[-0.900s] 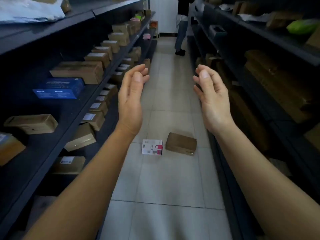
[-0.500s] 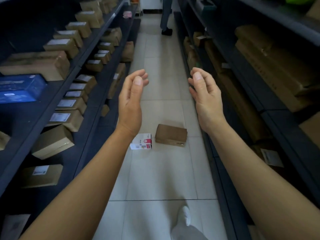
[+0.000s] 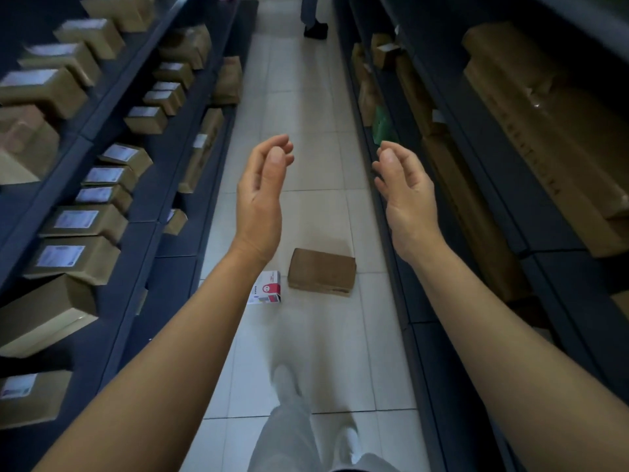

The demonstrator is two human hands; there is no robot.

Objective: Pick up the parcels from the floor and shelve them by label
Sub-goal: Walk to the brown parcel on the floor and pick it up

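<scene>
Two parcels lie on the tiled aisle floor ahead of me: a flat brown cardboard parcel (image 3: 321,271) and, touching distance to its left, a small white box with a red picture (image 3: 267,291), partly hidden by my left forearm. My left hand (image 3: 261,195) and my right hand (image 3: 406,195) are held out in the air above and beyond them, palms facing each other, fingers loosely curled, nothing in either.
Dark shelving (image 3: 143,185) on the left holds several labelled brown boxes; the right shelving (image 3: 503,185) holds larger brown parcels. A person's shoe (image 3: 316,28) shows at the aisle's far end. My own legs and white shoe (image 3: 284,379) are on the floor below.
The view has tilted down and moved forward along the aisle; the two parcels are nearer. My leg has stepped into view. Both hands stay raised and empty.
</scene>
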